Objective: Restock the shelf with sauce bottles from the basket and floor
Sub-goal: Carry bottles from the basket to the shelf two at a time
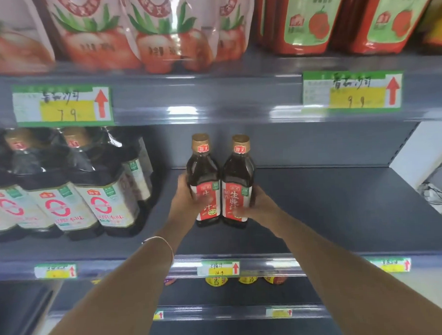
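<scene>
The left hand (pixel 184 200) grips the left sauce bottle (pixel 203 175), the right hand (pixel 261 203) the right sauce bottle (pixel 238 179). Both stand upright and touching at the shelf (pixel 343 200), right of the big bottles (pixel 64 199). Seat both bases flat, slide them far together with labels facing near, then let go.

Thin bracelet (pixel 158 237) on left wrist

Left grip (pixel 184 198) clasps a dark sauce bottle with gold cap and red label (pixel 203 173); right grip (pixel 262 203) clasps a matching second bottle (pixel 238 174); both upright, touching, over the dark grey metal shelf (pixel 330 200); left of the left grip stand large dark white-labelled bottles (pixel 64 189).
</scene>
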The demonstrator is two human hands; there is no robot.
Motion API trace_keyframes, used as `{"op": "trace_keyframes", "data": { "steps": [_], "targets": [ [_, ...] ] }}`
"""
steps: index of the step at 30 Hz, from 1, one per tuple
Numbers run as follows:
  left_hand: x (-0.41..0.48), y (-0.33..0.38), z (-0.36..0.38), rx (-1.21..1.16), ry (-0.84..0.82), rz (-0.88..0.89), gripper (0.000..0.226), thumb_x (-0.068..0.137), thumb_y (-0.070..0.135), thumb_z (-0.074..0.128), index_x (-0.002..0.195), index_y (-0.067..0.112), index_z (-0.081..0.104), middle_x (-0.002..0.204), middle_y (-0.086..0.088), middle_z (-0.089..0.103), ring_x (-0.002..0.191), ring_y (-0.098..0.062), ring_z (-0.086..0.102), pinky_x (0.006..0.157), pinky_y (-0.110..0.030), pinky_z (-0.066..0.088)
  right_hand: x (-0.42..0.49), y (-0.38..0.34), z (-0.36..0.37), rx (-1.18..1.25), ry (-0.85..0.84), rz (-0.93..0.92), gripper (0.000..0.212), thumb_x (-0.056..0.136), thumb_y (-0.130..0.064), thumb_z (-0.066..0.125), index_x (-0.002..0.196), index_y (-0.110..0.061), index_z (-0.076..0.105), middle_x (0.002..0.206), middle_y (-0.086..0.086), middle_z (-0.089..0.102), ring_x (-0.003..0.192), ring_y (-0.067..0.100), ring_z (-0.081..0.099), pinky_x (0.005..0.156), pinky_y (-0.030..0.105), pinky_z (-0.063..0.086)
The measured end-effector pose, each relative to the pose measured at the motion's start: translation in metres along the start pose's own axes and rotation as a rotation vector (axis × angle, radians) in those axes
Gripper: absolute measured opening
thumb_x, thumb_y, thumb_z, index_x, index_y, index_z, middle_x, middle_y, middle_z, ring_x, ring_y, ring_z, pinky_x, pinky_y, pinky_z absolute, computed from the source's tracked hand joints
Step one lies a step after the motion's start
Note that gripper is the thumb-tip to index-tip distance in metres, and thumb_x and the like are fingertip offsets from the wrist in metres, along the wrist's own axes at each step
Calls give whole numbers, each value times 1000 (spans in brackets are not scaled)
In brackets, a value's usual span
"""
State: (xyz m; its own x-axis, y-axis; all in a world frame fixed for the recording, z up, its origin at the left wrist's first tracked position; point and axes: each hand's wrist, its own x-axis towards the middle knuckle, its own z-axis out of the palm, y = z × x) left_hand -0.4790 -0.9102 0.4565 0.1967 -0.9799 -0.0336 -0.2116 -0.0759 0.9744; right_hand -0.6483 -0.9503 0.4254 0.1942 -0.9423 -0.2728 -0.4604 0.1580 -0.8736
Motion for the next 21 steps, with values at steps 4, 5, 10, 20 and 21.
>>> {"op": "trace_keyframes", "data": {
  "steps": [4, 5, 10, 20, 21],
  "targets": [
    [1, -26, 1, 103, -21, -81, 49, 83, 10, 67, 125, 7, 40, 120, -11, 60, 112, -28, 59, 96, -41, 47, 4, 22, 16, -67, 134, 44, 62, 75, -26, 79, 128, -24, 49, 119, -3, 66, 111, 20, 62, 98, 41, 50],
    [4, -29, 1, 113, -26, -69, 50, 84, 11, 66, 126, 7, 41, 119, -10, 60, 111, -26, 59, 97, -40, 47, 7, 23, 17, -86, 153, 38, 56, 77, -26, 77, 126, -22, 51, 119, -2, 66, 111, 20, 62, 97, 36, 50],
    [40, -38, -5, 101, -22, -30, 48, 82, 6, 67, 125, 7, 45, 116, -12, 63, 107, -27, 60, 95, -40, 48, 32, 16, 17, -128, 172, -27, 51, 82, -25, 72, 128, -17, 51, 124, 1, 64, 115, 22, 59, 89, 27, 42],
    [108, -65, -19, 78, -63, 48, 37, 86, 7, 61, 113, 23, 42, 97, 9, 60, 89, -5, 59, 84, -24, 51, 86, 1, 23, -136, 185, -121, 50, 89, -22, 64, 134, -15, 45, 131, 3, 59, 123, 22, 54, 95, 28, 39],
    [112, -65, -19, 91, -45, 65, 37, 87, 6, 60, 115, 22, 43, 95, 11, 59, 85, 0, 57, 79, -18, 50, 89, 0, 24, -147, 181, -129, 49, 89, -23, 64, 134, -15, 45, 131, 3, 59, 123, 22, 54, 93, 27, 39]
  ]
}}
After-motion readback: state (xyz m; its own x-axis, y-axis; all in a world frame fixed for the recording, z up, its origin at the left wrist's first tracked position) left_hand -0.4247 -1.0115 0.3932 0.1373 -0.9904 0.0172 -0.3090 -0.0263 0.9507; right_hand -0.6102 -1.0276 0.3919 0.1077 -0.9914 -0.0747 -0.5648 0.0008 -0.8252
